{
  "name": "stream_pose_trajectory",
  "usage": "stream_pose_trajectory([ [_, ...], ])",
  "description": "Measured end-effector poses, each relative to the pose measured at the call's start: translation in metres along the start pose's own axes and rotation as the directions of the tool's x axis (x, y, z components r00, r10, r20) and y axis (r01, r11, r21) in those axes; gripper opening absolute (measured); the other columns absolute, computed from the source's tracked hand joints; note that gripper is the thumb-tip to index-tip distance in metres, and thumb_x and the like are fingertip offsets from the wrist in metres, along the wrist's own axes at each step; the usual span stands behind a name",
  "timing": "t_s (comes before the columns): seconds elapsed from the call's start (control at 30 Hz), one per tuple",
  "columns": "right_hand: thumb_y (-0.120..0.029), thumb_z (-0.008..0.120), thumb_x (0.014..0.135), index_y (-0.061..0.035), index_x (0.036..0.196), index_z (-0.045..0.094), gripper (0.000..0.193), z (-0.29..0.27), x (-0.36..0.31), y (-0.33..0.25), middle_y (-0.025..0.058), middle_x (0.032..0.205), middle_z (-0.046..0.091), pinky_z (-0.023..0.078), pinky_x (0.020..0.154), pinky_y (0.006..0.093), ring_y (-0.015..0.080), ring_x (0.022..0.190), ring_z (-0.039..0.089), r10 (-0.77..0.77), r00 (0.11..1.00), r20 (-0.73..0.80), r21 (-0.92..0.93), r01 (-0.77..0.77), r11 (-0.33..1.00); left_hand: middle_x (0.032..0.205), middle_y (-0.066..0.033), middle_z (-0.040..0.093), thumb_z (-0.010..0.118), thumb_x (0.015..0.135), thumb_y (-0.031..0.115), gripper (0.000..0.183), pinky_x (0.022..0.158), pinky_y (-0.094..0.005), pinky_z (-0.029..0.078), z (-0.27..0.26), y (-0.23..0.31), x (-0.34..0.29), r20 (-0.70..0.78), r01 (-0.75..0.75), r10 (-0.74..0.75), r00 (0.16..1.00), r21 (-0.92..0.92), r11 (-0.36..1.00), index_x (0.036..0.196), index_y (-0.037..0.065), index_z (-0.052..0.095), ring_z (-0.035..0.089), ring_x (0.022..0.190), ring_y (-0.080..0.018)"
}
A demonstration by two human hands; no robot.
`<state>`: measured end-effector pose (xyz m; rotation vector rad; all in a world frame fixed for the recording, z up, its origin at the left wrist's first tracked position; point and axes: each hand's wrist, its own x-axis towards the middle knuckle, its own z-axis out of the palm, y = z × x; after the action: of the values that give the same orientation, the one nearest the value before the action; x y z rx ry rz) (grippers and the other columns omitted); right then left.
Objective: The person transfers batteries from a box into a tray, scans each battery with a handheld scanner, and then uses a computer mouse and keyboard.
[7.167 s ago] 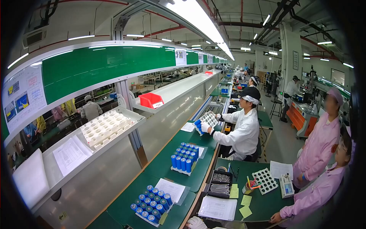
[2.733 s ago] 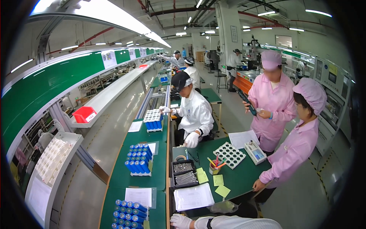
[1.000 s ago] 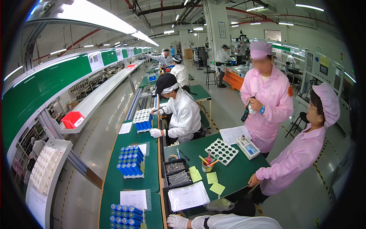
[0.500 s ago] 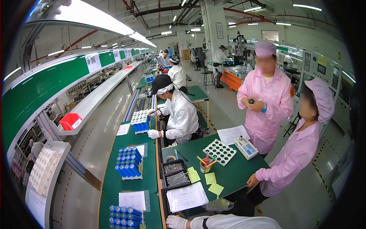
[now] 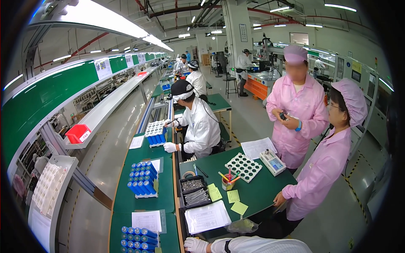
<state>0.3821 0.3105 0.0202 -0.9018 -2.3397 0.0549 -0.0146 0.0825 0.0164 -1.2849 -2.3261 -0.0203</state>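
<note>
My right hand, in a white glove, rests at the bench's inner edge by the lower rim, its fingers loosely extended and partly cut off. Nothing shows in it. My left hand is out of view. Left of my right hand stands a block of blue cylindrical battery cells. A printed sheet in a clear sleeve lies just beyond that block. Farther along the green bench is a second block of blue cells in a white holder. Papers lie on the side table just beyond my hand.
Black bins of small metal parts, a pen cup, a white holder plate and a meter occupy the side table. A white-coated co-worker sits ahead; two people in pink stand right. A red bin sits on the shelf.
The co-worker's capped head has lifted slightly. The nearer person in pink has leaned left and turned the head; the other has shifted slightly right. My right hand stays in place.
</note>
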Motion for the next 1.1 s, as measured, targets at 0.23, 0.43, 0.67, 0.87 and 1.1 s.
stream_pose_trajectory([
  [0.23, -0.033, 0.07, 0.061, -0.0069, 0.084, 0.064, 0.036, 0.0012, -0.0007, 0.0002, 0.015, 0.102, 0.059, 0.041, 0.097, 0.0492, 0.0354, 0.103, 0.052, -0.003, 1.0, 0.008, -0.001, 0.003, 1.0, 0.141, -0.0119, 0.05, 0.052, 0.082, 0.051, 0.05, 0.111, -0.0637, 0.021, 0.0, -0.0018, 0.003, -0.012, 0.005, -0.005, 1.0, 0.0, 1.0, 0.119, 0.019, 0.062, 0.036, 0.134, -0.0406],
  [0.43, -0.034, 0.071, 0.062, -0.0071, 0.085, 0.064, 0.036, 0.0012, -0.001, -0.0001, 0.0149, 0.103, 0.059, 0.039, 0.102, 0.0501, 0.0352, 0.105, 0.052, 0.001, 1.0, 0.023, -0.003, -0.001, 1.0, 0.14, -0.0119, 0.05, 0.052, 0.082, 0.05, 0.049, 0.111, -0.0635, 0.022, -0.0001, -0.0043, 0.005, -0.024, 0.019, -0.019, 1.0, 0.002, 1.0, 0.119, 0.019, 0.062, 0.037, 0.134, -0.0405],
  [0.67, -0.035, 0.071, 0.061, -0.0072, 0.086, 0.064, 0.038, 0.0035, -0.0019, 0.0017, 0.0146, 0.103, 0.058, 0.039, 0.102, 0.0503, 0.0354, 0.105, 0.052, 0.005, 0.999, 0.041, -0.005, -0.005, 1.0, 0.14, -0.0119, 0.05, 0.052, 0.082, 0.05, 0.049, 0.111, -0.0634, 0.022, -0.0007, -0.0062, 0.0045, -0.03, 0.028, -0.028, 0.999, 0.003, 1.0, 0.119, 0.018, 0.062, 0.037, 0.133, -0.0403],
  [0.87, -0.033, 0.071, 0.06, -0.0074, 0.085, 0.064, 0.037, 0.0019, -0.0025, 0.0006, 0.0149, 0.103, 0.058, 0.039, 0.101, 0.0504, 0.0357, 0.104, 0.052, 0.014, 0.998, 0.055, 0.017, -0.015, 1.0, 0.14, -0.0119, 0.05, 0.052, 0.083, 0.05, 0.049, 0.111, -0.0633, 0.022, 0.0002, -0.0063, 0.0043, -0.036, 0.034, -0.034, 0.999, -0.001, 0.999, 0.119, 0.018, 0.062, 0.038, 0.133, -0.0402],
  [1.1, -0.033, 0.072, 0.059, -0.0073, 0.083, 0.063, 0.036, 0.0011, -0.0024, -0.0012, 0.0149, 0.104, 0.059, 0.04, 0.101, 0.0501, 0.036, 0.105, 0.052, 0.017, 0.999, 0.049, 0.008, -0.017, 1.0, 0.139, -0.012, 0.051, 0.052, 0.083, 0.049, 0.048, 0.111, -0.0631, 0.023, 0.0007, -0.0059, 0.0035, -0.04, 0.038, -0.038, 0.998, -0.006, 0.999, 0.118, 0.018, 0.062, 0.038, 0.133, -0.04],
])
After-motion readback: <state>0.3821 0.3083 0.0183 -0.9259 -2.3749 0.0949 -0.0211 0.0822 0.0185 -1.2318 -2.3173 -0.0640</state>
